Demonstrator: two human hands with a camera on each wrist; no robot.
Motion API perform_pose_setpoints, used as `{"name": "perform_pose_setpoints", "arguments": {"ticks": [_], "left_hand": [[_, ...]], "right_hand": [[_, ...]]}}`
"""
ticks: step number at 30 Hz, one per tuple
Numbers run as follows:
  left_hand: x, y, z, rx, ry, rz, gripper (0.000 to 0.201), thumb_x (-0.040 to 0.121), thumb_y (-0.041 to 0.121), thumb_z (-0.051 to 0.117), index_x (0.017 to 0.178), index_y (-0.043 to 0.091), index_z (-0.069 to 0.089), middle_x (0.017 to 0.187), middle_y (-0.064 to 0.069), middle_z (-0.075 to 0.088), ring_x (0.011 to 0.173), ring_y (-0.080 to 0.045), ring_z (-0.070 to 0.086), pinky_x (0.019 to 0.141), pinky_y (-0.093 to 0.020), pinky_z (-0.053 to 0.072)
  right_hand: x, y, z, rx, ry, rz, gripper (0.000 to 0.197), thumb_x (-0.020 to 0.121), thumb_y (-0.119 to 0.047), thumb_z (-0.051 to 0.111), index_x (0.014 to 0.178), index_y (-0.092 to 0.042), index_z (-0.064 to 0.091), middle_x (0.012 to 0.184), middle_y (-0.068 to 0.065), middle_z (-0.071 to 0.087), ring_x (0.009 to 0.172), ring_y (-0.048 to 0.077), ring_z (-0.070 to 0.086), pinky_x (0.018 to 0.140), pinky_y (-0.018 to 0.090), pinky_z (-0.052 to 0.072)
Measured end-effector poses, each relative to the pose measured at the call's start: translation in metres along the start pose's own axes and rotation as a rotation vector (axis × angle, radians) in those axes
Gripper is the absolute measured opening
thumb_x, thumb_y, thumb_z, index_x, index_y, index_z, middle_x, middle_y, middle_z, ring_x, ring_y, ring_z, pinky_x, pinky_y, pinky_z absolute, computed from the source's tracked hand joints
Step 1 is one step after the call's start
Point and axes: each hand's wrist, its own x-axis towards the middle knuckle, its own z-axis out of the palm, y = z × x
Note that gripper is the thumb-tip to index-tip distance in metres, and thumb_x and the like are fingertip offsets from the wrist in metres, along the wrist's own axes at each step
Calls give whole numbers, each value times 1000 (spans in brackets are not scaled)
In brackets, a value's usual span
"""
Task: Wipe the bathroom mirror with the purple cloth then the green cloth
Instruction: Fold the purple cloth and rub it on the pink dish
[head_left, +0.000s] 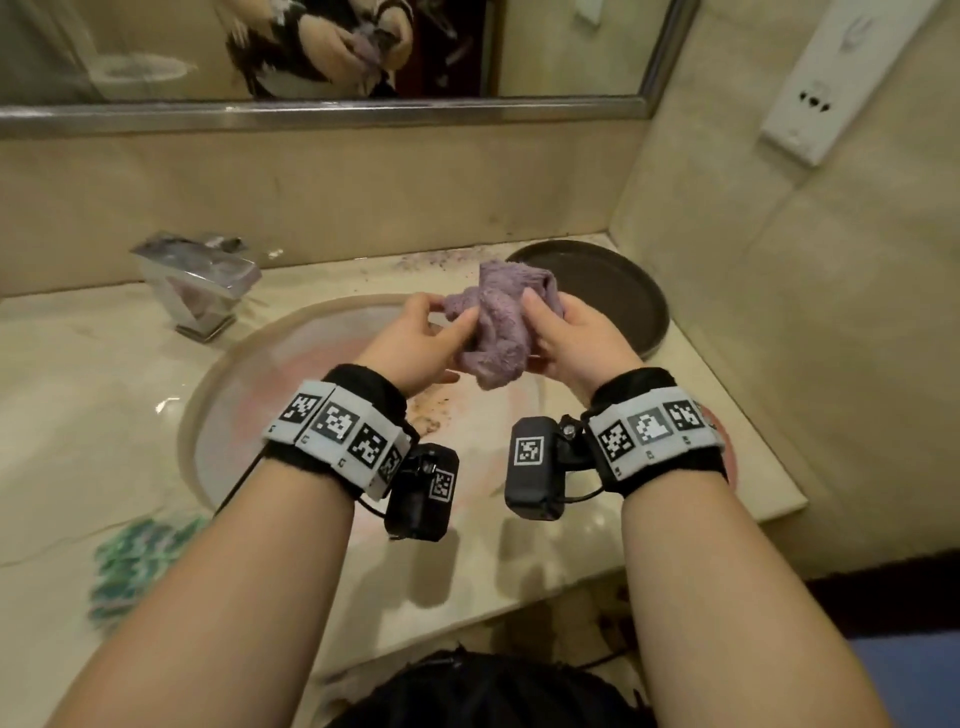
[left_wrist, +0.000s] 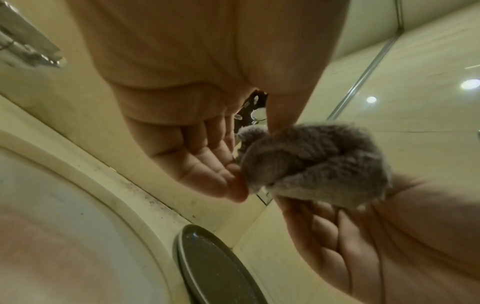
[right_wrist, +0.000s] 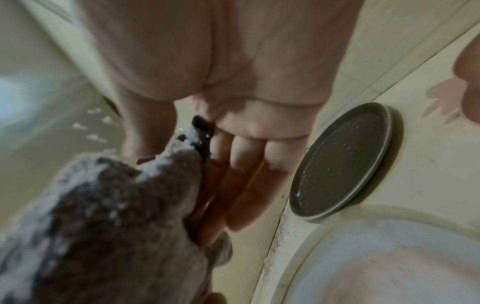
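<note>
Above the sink, both hands hold the bunched purple cloth. My left hand pinches its left end between thumb and fingers. My right hand grips the right side, thumb on top and fingers behind. In the left wrist view the cloth is a crumpled ball at the left fingers. The right wrist view shows the right fingers lying along the cloth. The green cloth lies on the counter at the lower left. The mirror spans the wall above.
A chrome faucet stands left of the round sink. A dark round tray sits in the counter's back right corner, close behind my right hand. A white socket panel is on the right wall.
</note>
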Motion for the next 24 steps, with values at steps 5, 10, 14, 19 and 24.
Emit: {"name": "perform_pose_setpoints", "arguments": {"ticks": [5, 10, 14, 19, 24], "left_hand": [[5, 6, 15, -55, -19, 20, 48, 87, 14, 65, 128, 12, 40, 89, -3, 57, 89, -21, 63, 81, -35, 55], [4, 6, 21, 249, 65, 140, 25, 86, 23, 66, 107, 22, 51, 117, -3, 44, 98, -14, 55, 89, -34, 50], [2, 14, 25, 289, -45, 224, 23, 92, 37, 54, 105, 20, 59, 91, 10, 60, 75, 3, 55, 69, -8, 46], [8, 12, 30, 286, -81, 204, 35, 80, 20, 73, 109, 19, 52, 104, 1, 59, 91, -11, 57, 74, -12, 45], [7, 17, 37, 277, -151, 210, 70, 78, 11, 74, 137, 19, 38, 115, 4, 50, 99, -14, 57, 80, -21, 49]], "right_hand": [[-4, 12, -23, 255, -59, 69, 36, 90, -4, 54, 126, -2, 51, 119, 17, 62, 102, 25, 63, 84, 34, 53], [2, 16, -34, 421, 63, 58, 40, 94, -3, 49, 133, -7, 43, 126, 17, 58, 107, 29, 61, 84, 39, 53], [5, 17, -33, 473, 58, 22, 42, 95, -8, 49, 136, -6, 41, 126, 18, 58, 110, 29, 61, 89, 41, 53], [4, 20, -34, 571, 26, 23, 46, 90, 6, 51, 135, 0, 41, 125, 22, 57, 103, 30, 63, 79, 33, 57], [-5, 26, -42, 699, 0, 38, 41, 92, 7, 45, 132, 2, 42, 117, 18, 60, 98, 25, 63, 83, 32, 55]]}}
